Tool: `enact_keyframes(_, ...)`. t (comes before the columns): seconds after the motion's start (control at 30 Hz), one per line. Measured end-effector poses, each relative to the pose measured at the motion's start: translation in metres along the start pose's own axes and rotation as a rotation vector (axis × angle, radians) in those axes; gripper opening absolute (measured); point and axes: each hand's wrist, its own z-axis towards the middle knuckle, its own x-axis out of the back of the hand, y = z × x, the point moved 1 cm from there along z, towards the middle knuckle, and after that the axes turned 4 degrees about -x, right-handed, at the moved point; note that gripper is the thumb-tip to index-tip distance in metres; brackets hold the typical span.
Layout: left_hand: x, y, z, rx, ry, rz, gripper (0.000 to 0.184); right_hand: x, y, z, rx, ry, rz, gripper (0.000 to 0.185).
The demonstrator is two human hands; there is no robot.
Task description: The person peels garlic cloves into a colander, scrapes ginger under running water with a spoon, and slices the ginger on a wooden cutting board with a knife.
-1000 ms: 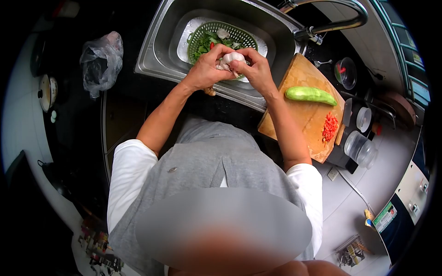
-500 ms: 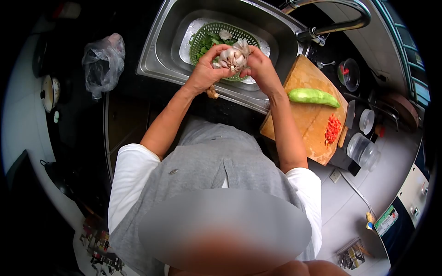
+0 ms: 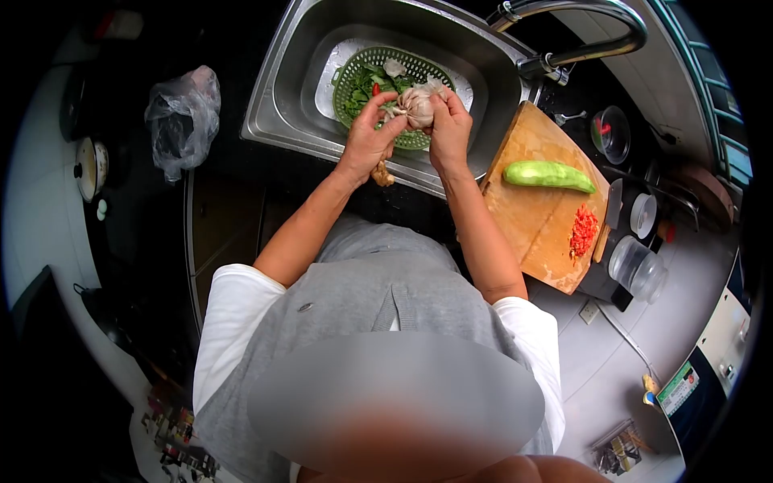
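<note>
A head of garlic (image 3: 417, 108) with papery skin is held up between my two hands, above a green colander (image 3: 435, 141) in the sink. My left hand (image 3: 372, 138) pinches its near left end with thumb and fingers. On the other side my right hand (image 3: 451, 133) grips the bulb and its loose skin. Leafy greens (image 3: 354, 101) and a red chili (image 3: 375, 89) lie in the colander, along with a pale piece (image 3: 394, 68) resembling garlic skin. Below my left hand, a knobbly brown piece (image 3: 382, 173), like ginger, rests at the sink's front edge.
The steel sink (image 3: 282, 72) has a curved faucet (image 3: 620, 16) at upper right. To the right, a cutting board (image 3: 531, 233) bears a peeled green gourd (image 3: 547, 175) and chopped red chili (image 3: 583, 231). A knife (image 3: 613, 205) lies along its right edge. A plastic bag (image 3: 183, 121) sits left.
My hands have turned the garlic and shifted slightly right and down. The fingers of my left hand have moved from around the bulb to a pinch at its end.
</note>
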Motion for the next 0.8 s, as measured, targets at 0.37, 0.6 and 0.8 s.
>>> enact_keyframes(0.37,0.004,-0.023,-0.015,0.114,0.051,-0.278,0.039,-0.004,0.021,-0.007,0.348,-0.084,-0.607,0.013)
enact_keyframes(0.6,0.005,-0.027,-0.014,0.123,0.076,-0.312,0.030,-0.005,0.034,-0.006,0.247,-0.018,-0.294,0.014)
enact_keyframes(0.8,0.002,-0.030,-0.014,0.281,0.152,-0.498,0.031,-0.013,0.018,-0.001,0.652,-0.041,-0.836,0.012)
